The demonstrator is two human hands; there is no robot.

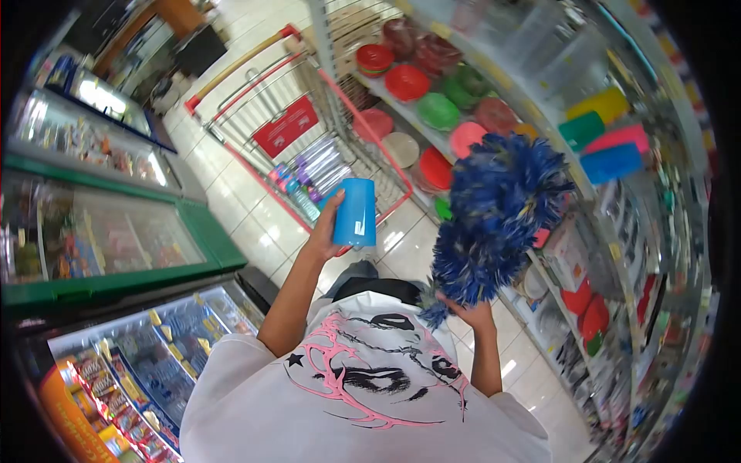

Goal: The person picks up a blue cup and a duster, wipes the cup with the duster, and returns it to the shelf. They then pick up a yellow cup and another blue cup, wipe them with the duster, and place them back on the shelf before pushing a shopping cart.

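A blue plastic cup with a small white label is in my left hand, whose fingers are wrapped round its side in front of my chest. My right hand is closed at the lower end of a fluffy blue duster. The duster's handle is hidden by the fluff and my hand. Its head reaches up beside the shelves of plastic ware, covering part of them. More cups in blue, pink, green and yellow lie on the shelf to the right.
A red-rimmed shopping cart with bottles in it stands ahead. Red and green bowls fill the shelves at the right. Glass-fronted fridges and a chest freezer line the left. Below is a tiled floor.
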